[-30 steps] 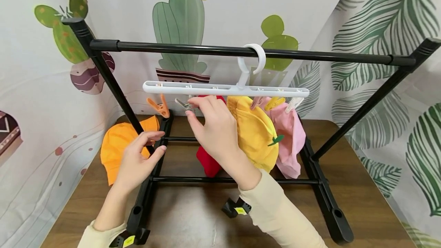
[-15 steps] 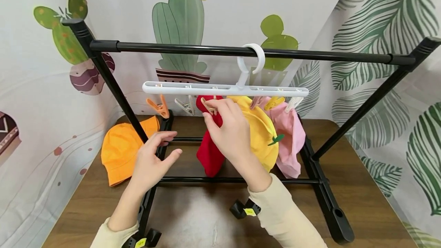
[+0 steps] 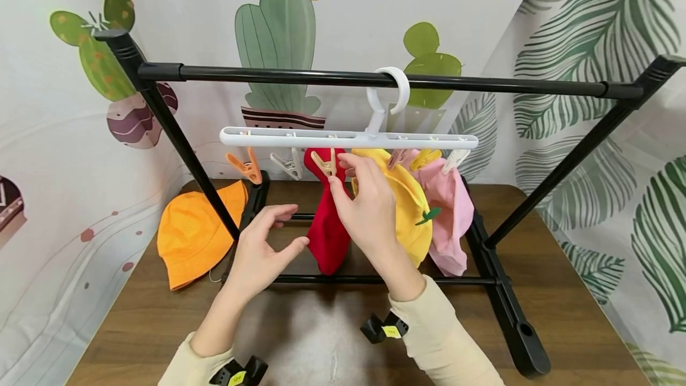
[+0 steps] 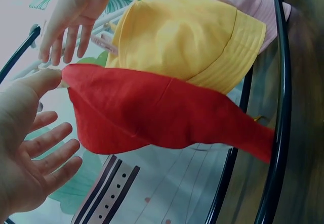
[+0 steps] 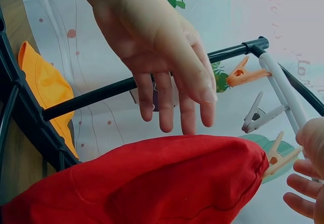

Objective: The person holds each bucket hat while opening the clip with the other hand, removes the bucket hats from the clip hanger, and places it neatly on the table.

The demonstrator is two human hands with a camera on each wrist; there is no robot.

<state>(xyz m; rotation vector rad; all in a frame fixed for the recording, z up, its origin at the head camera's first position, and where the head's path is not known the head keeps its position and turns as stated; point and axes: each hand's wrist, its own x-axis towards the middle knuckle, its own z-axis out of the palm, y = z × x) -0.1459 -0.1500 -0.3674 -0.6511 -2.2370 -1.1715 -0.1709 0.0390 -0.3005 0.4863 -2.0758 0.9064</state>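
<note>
A red hat (image 3: 328, 225) hangs by a beige clip (image 3: 324, 163) from a white clip hanger (image 3: 343, 137). My right hand (image 3: 367, 204) is beside that clip, its fingers loosely bent; in the right wrist view a small gap separates the fingers (image 5: 302, 186) from the clip (image 5: 278, 161). My left hand (image 3: 261, 255) is held left of the red hat with thumb and fingers spread, holding nothing. Partly behind my right hand hangs a yellow hat (image 3: 409, 213) with a green sprout. A pink hat (image 3: 447, 213) hangs at the right.
The hanger hooks over a black rack's top bar (image 3: 268, 76). An orange clip (image 3: 246, 167) and a grey-white clip (image 3: 289, 164) hang without hats at its left. An orange hat (image 3: 198, 234) lies on the wooden table (image 3: 128, 326), outside the rack's left leg.
My right hand has shifted right from the grey-white clip to beside the beige clip. My left hand has moved right, away from the orange hat and towards the red one.
</note>
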